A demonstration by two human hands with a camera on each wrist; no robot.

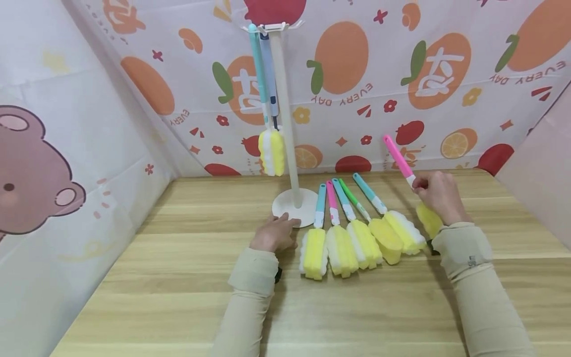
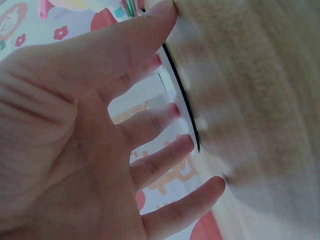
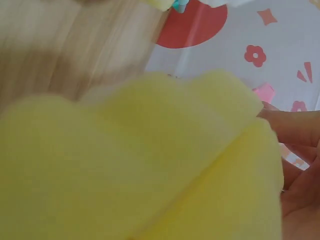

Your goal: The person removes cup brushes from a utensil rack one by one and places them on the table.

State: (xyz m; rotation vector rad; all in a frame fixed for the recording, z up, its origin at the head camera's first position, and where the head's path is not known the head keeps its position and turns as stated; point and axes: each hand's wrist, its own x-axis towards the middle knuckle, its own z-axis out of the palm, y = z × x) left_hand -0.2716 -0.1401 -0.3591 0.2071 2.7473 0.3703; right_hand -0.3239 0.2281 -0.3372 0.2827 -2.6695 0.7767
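My right hand (image 1: 440, 196) pinches a pink-handled sponge brush (image 1: 398, 156) near where the handle meets the white neck, holding it tilted above the table. Its yellow sponge head (image 3: 125, 165) fills much of the right wrist view and is partly hidden by the hand in the head view. My left hand (image 1: 275, 234) touches the round white base (image 1: 308, 198) of an upright stand (image 1: 285, 114); in the left wrist view its fingers are spread, with fingertips at the base's edge. A turquoise-handled brush (image 1: 258, 64) and a blue-grey-handled brush (image 1: 269, 74) hang from the stand's hooks.
Several sponge brushes lie fanned out between the hands, among them a green-handled one (image 1: 354, 198) and a second pink-handled one (image 1: 332, 201). They rest on a wood-grain table (image 1: 187, 282). A fruit-printed cloth (image 1: 383, 119) backs the table, with a bear-printed sheet (image 1: 31, 173) at left.
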